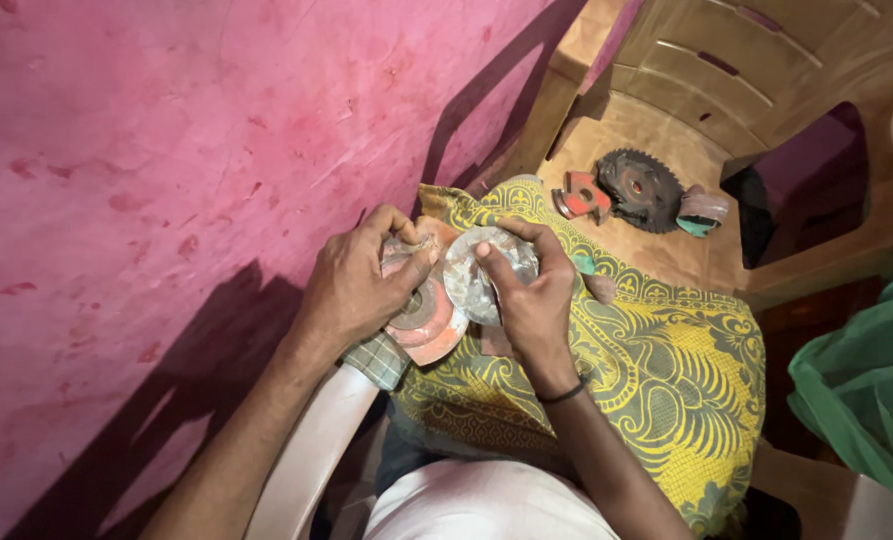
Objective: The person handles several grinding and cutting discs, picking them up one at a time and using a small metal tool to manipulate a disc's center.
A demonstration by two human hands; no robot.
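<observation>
Two hands: we are holding both over the yellow patterned cloth (667, 370) on our lap, beside the pink wall (167, 150).
Left hand (352, 290): its fingers are curling around a crumpled clear wrapper (399, 252) and steadying the reddish worn disc (429, 325) under it.
Right hand (537, 300): thumb and fingers are pinching the grey round disc (472, 275) by its rim, tilting it toward us.
Step in hand: we are judging this to be the unwrapping or sorting of the discs, still midway.
Next move: it is calling for a firm rim grip while the wrapper is peeling away.
Chair (667, 110): it is carrying a dark toothed saw blade (639, 188), a red bracket (582, 195) and a small capped piece (702, 210), well apart from our hands.
</observation>
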